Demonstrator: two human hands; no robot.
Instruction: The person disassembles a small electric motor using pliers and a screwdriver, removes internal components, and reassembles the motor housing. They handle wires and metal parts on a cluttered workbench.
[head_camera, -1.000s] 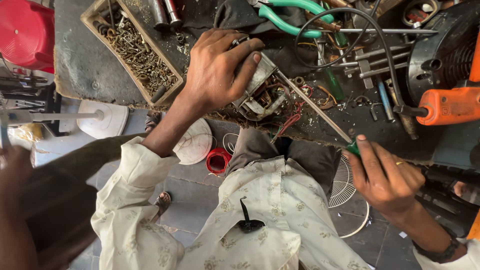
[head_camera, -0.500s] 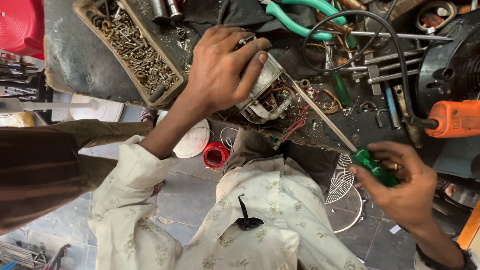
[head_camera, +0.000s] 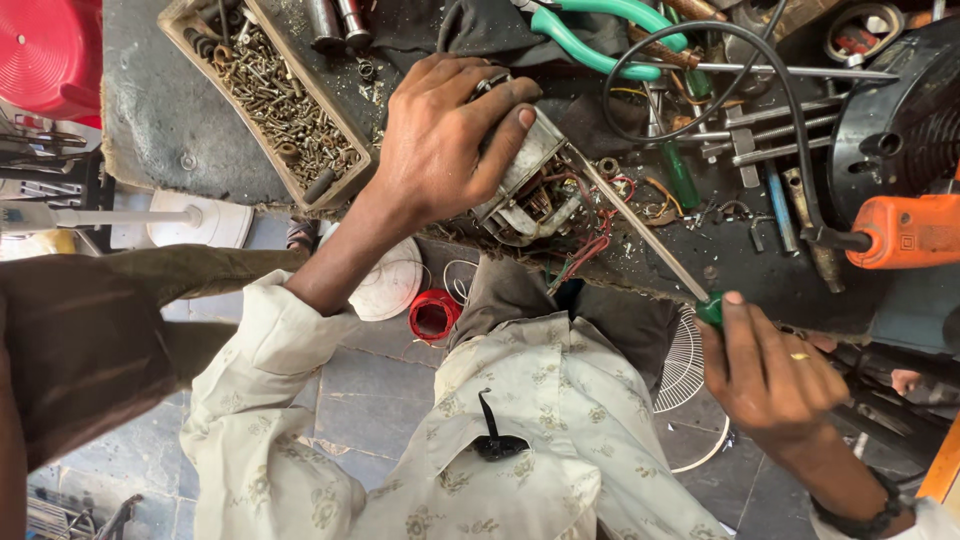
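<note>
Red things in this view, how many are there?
2 that are plainly red: a red plastic stool or tub in the top left corner, and a small red ring on the floor below the bench edge. Thin red wires also run through the motor; clutter may hide more.

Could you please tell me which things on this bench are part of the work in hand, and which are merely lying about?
In use:
left hand gripping the small wired motor
right hand holding the green-handled screwdriver, its tip at the motor

Lying about:
tray of screws
green pliers
orange power tool
red tape roll
</note>
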